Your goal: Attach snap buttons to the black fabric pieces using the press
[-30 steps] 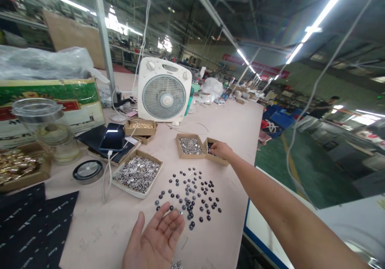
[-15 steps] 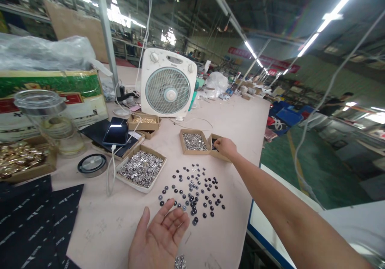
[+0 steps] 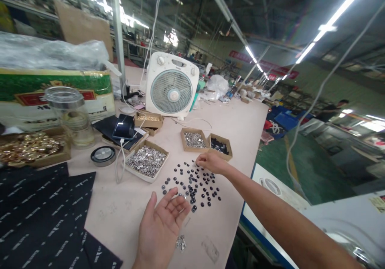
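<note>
My left hand [image 3: 164, 225] is palm up above the table, its fingers loosely curled and apart, with nothing visible in it. Over the far edge of a scatter of small dark round buttons [image 3: 193, 200], my right hand [image 3: 213, 162] has thumb and fingers pinched together; what they hold is hidden. Just behind that hand stands a small cardboard box [image 3: 228, 155] of dark pieces. Beside it is another box [image 3: 192, 149] with small silver fasteners. Close to my left wrist lies a little heap of silver pieces [image 3: 181, 243] on the table.
A shallow box [image 3: 146, 178] of silver fasteners stands left of the buttons. Behind it are a phone [image 3: 124, 127], a round lid [image 3: 103, 156], a glass jar [image 3: 75, 120] and a box fan [image 3: 173, 86]. Dark printed fabric [image 3: 45, 217] covers the near left; the table edge runs down the right.
My right hand has come out of the box of dark pieces and moved left and nearer, over the scattered buttons. My left hand stays palm up. The view has shifted slightly.
</note>
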`<state>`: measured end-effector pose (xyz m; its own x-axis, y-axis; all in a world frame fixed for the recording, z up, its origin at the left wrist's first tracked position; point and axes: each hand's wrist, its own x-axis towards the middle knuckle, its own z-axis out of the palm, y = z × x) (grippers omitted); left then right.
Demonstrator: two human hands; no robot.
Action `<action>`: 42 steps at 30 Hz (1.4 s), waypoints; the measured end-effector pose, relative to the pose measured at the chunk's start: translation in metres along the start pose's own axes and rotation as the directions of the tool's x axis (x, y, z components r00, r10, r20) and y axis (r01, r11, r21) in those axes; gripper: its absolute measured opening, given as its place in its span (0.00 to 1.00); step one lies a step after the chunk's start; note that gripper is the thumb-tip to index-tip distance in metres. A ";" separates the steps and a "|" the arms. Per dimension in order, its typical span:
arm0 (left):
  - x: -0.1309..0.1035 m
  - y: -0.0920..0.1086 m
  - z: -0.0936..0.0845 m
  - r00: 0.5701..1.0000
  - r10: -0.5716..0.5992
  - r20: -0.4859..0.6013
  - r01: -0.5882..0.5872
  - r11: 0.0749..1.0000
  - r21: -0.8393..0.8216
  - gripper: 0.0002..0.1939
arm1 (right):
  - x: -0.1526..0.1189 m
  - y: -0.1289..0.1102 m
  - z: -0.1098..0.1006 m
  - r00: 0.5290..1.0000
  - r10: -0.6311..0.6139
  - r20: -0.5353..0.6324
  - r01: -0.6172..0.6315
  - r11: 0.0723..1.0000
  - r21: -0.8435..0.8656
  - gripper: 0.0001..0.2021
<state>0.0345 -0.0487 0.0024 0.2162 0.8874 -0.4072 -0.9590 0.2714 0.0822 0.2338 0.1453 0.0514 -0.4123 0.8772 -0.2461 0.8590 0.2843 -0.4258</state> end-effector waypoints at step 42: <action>-0.002 0.000 0.005 0.999 -0.029 0.019 0.029 1.000 -0.005 0.21 | -0.003 -0.011 -0.007 0.980 0.146 -0.138 -0.153 0.987 -0.041 0.11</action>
<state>0.0350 -0.0491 0.0079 0.2476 0.8858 -0.3925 -0.9530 0.2956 0.0658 0.2276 0.1421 0.0628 -0.2366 0.9543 -0.1826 0.9235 0.1625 -0.3475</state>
